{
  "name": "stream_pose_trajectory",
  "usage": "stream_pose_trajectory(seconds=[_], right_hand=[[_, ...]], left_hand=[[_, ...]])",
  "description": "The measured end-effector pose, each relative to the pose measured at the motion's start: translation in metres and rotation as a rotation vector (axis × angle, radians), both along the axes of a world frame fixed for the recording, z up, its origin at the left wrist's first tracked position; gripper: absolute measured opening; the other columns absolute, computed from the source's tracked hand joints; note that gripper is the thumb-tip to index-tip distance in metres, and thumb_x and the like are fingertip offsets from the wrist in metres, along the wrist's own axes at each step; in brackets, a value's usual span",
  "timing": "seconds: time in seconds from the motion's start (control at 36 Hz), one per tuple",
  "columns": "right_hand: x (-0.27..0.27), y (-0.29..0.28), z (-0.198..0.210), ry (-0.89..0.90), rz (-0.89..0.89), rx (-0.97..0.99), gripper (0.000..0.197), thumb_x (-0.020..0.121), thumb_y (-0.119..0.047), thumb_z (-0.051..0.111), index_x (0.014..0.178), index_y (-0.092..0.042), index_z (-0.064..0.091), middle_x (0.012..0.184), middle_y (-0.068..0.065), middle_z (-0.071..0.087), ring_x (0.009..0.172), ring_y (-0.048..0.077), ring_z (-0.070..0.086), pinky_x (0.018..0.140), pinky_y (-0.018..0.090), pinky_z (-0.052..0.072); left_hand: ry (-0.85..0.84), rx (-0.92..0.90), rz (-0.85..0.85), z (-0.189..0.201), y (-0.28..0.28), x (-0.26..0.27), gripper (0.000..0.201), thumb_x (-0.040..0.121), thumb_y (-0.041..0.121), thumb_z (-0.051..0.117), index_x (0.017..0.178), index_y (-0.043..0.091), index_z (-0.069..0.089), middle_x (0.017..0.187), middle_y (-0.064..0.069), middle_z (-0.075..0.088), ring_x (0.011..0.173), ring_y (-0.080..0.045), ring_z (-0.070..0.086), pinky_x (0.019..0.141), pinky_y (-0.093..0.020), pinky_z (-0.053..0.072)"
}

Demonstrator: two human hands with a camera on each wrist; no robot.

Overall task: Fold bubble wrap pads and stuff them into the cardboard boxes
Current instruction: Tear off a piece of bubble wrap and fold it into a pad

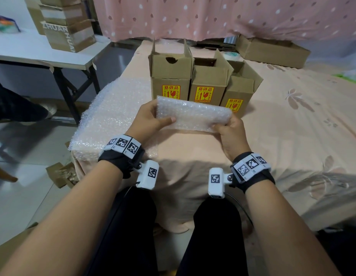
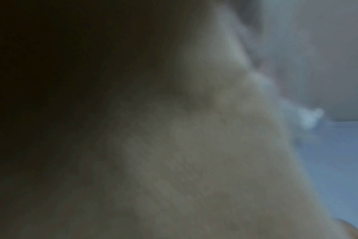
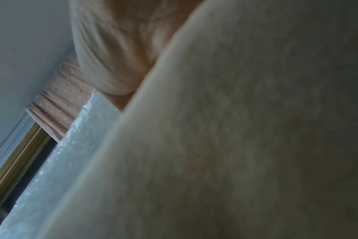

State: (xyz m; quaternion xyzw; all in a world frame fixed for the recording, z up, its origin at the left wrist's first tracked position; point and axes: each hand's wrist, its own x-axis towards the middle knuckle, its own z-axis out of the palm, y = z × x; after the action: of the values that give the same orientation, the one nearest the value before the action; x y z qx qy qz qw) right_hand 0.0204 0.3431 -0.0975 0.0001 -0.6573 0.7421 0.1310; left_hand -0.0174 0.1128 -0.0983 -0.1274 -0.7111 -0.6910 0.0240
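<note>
Peach floral bedding [image 1: 292,120] serves as the work surface, with a pink dotted curtain [image 1: 213,16] behind it and a white folding table [image 1: 33,50] off to the left carrying stacked cartons. Three cardboard boxes [image 1: 210,84] stand upright in a touching row at the middle of the bed, flaps raised and mouths open toward the person, presumably so padding can drop straight in. A loose bubble wrap sheet [image 1: 113,116] lies spread over the bed's left corner, just beside the leftmost box, within easy reach as stock. The folded bubble wrap pad [image 1: 193,115] is held clear of the bedding directly in front of the boxes: the left hand [image 1: 148,121] grips its left end, thumb laid across the near face, and the right hand [image 1: 232,132] clasps its lower right corner with curled fingers. Holding both ends likely keeps the springy layers from opening out. Judged from this, folding is in hand and insertion not yet begun. Wrist views add little (the left is a blur; the right shows only palm and a strip of wrap).
</note>
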Motion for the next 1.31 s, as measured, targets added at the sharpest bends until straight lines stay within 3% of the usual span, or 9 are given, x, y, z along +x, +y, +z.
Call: stream_pose_trajectory(seconds=[0.17, 0.28, 0.36, 0.44, 0.58, 0.69, 1.06, 1.17, 1.31], right_hand=[[-0.0041, 0.0017, -0.0048, -0.022, -0.013, 0.039, 0.041, 0.080, 0.021, 0.061, 0.105, -0.010, 0.069, 0.106, 0.009, 0.073, 0.097, 0.018, 0.071, 0.078, 0.028, 0.058], [-0.0076, 0.0041, -0.0090, -0.028, -0.017, 0.075, 0.041, 0.077, 0.021, 0.063, 0.101, -0.012, 0.070, 0.111, 0.018, 0.073, 0.106, 0.032, 0.069, 0.087, 0.039, 0.059], [-0.0078, 0.0039, -0.0090, -0.029, -0.019, 0.096, 0.041, 0.076, 0.021, 0.061, 0.100, -0.011, 0.070, 0.108, 0.017, 0.073, 0.102, 0.029, 0.069, 0.083, 0.035, 0.060], [-0.0065, 0.0035, -0.0067, -0.058, 0.020, 0.040, 0.044, 0.078, 0.022, 0.056, 0.098, -0.015, 0.068, 0.103, 0.012, 0.069, 0.099, 0.027, 0.066, 0.088, 0.042, 0.056], [-0.0033, 0.0057, -0.0035, -0.047, 0.103, -0.035, 0.025, 0.091, 0.000, 0.060, 0.101, -0.020, 0.069, 0.102, 0.005, 0.071, 0.098, 0.021, 0.068, 0.090, 0.043, 0.054], [-0.0040, 0.0059, -0.0046, -0.009, 0.110, -0.049, 0.014, 0.096, -0.017, 0.059, 0.102, -0.015, 0.071, 0.099, 0.005, 0.073, 0.094, 0.019, 0.069, 0.085, 0.036, 0.053], [-0.0049, 0.0073, -0.0053, 0.004, 0.043, -0.022, 0.010, 0.096, -0.012, 0.065, 0.098, -0.012, 0.075, 0.098, 0.011, 0.075, 0.097, 0.027, 0.070, 0.096, 0.051, 0.054], [-0.0031, 0.0064, -0.0041, 0.030, 0.032, -0.037, 0.011, 0.094, -0.009, 0.066, 0.092, -0.011, 0.076, 0.092, 0.010, 0.075, 0.091, 0.025, 0.071, 0.091, 0.049, 0.056], [-0.0032, 0.0076, -0.0054, 0.023, 0.016, -0.032, 0.014, 0.083, -0.028, 0.075, 0.084, -0.015, 0.079, 0.092, 0.013, 0.075, 0.092, 0.031, 0.070, 0.093, 0.059, 0.054]], left_hand=[[-0.046, -0.043, -0.013, -0.0057, 0.0004, -0.0032, 0.039, 0.083, -0.004, 0.076, 0.119, 0.005, 0.064, 0.112, -0.010, 0.074, 0.106, -0.024, 0.072, 0.097, -0.047, 0.056], [-0.060, -0.043, -0.015, -0.0056, 0.0020, -0.0021, 0.039, 0.084, -0.006, 0.074, 0.119, 0.008, 0.063, 0.110, -0.007, 0.075, 0.103, -0.020, 0.072, 0.093, -0.037, 0.057], [-0.070, -0.042, -0.016, -0.0047, 0.0027, -0.0008, 0.040, 0.084, -0.007, 0.073, 0.120, 0.008, 0.062, 0.109, -0.006, 0.075, 0.102, -0.018, 0.072, 0.087, -0.031, 0.057], [-0.087, -0.051, -0.019, -0.0035, 0.0028, 0.0001, 0.040, 0.085, -0.007, 0.072, 0.121, 0.008, 0.061, 0.109, -0.006, 0.074, 0.101, -0.017, 0.073, 0.087, -0.030, 0.058], [-0.103, -0.063, -0.014, -0.0024, 0.0033, 0.0019, 0.034, 0.086, -0.005, 0.072, 0.114, 0.012, 0.062, 0.104, -0.004, 0.075, 0.094, -0.015, 0.074, 0.075, -0.023, 0.057], [-0.113, -0.063, -0.026, -0.0011, 0.0035, 0.0027, 0.034, 0.087, -0.005, 0.071, 0.112, 0.016, 0.060, 0.105, -0.004, 0.074, 0.092, -0.013, 0.074, 0.072, -0.022, 0.057], [-0.128, -0.140, -0.043, -0.0055, 0.0004, -0.0022, 0.043, 0.087, -0.002, 0.069, 0.125, 0.018, 0.059, 0.114, -0.006, 0.072, 0.107, -0.022, 0.070, 0.097, -0.048, 0.056], [-0.134, -0.134, -0.054, -0.0055, 0.0009, -0.0024, 0.045, 0.086, -0.004, 0.069, 0.125, 0.017, 0.060, 0.114, -0.005, 0.072, 0.110, -0.021, 0.069, 0.099, -0.049, 0.054], [-0.145, -0.137, -0.055, -0.0038, 0.0014, -0.0005, 0.040, 0.087, -0.003, 0.070, 0.123, 0.013, 0.060, 0.109, -0.006, 0.073, 0.104, -0.021, 0.071, 0.093, -0.043, 0.057]])
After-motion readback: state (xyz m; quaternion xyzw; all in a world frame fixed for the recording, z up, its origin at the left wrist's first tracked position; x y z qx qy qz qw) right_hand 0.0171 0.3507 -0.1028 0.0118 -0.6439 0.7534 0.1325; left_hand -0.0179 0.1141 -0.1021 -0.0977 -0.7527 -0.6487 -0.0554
